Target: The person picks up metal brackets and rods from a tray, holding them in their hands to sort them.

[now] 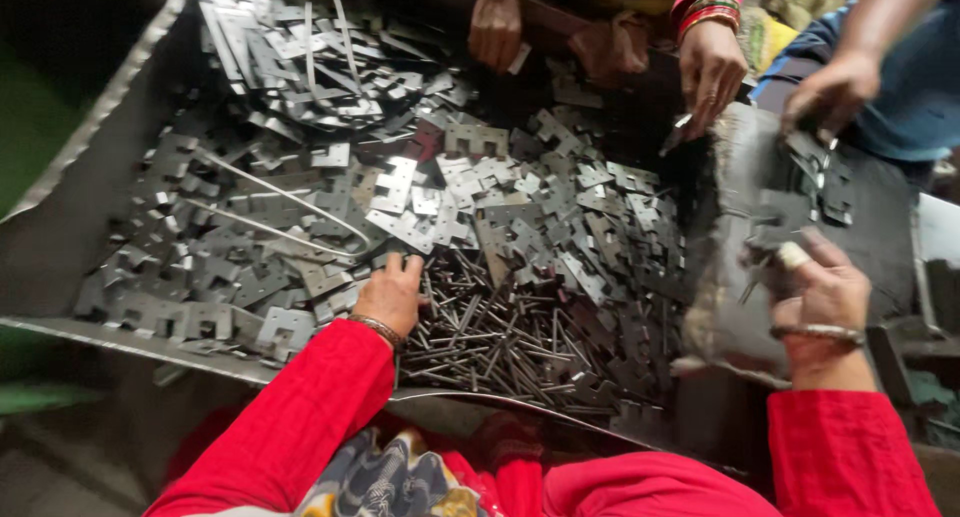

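The metal tray [60, 227] was filled with stamped plates [450, 197] and rods [500, 337]. The left hand [392, 295] was laid flat, grip wide; a sack [740, 257] was clasped by the right hand [825, 297].

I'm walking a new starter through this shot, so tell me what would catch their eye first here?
First, the big metal tray heaped with flat notched metal plates, with a pile of thin metal rods at its near edge. The left hand, in a red sleeve, rests where plates meet rods, while the right hand grips a worn grey sack at the tray's right end. Other people's hands reach in from the far side.
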